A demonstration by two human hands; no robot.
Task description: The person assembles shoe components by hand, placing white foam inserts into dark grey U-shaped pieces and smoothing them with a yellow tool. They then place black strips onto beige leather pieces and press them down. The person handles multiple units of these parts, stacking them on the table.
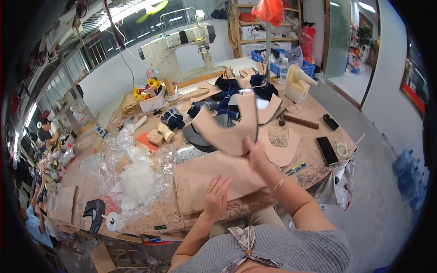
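Observation:
My right hand grips a beige U-shaped shoe-upper piece by its lower edge. The piece is raised above the table and slightly blurred, with a dark edge along one arm. Below it, a large beige sheet lies flat near the table's front. My left hand rests on that sheet with its fingers stretched out, holding nothing. Partly hidden behind the raised piece is a stack of dark grey pieces. Another beige cut piece lies to the right, with a ring of tape or band on it.
Crumpled clear plastic covers the table's left side. A hammer, a black phone and pens lie on the right. A cream glue pot stands at the back right. Behind is a sewing machine. A tape dispenser sits front left.

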